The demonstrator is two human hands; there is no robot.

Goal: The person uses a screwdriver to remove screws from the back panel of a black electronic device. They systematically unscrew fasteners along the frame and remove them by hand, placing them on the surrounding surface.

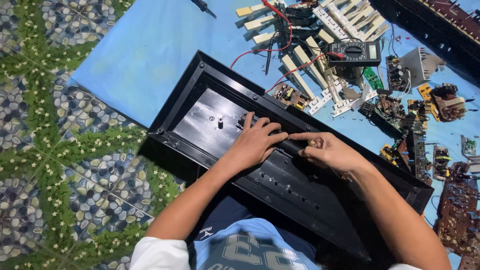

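A long black plastic keyboard casing (195,85) lies open side up across my lap and the blue sheet. Inside it a black cylindrical part (292,146) runs along the middle. My left hand (255,142) rests flat over this part, fingers curled on it. From the other side, my right hand (327,150) pinches something small and yellowish against the same part. A short black post (220,122) stands on the casing floor left of my hands.
A blue sheet (145,45) covers the patterned mat (55,150). Beyond the casing lie loose cream keyboard keys (300,62), a black multimeter (356,52) with red and black leads, several circuit boards (440,100), and a screwdriver (202,6) at top.
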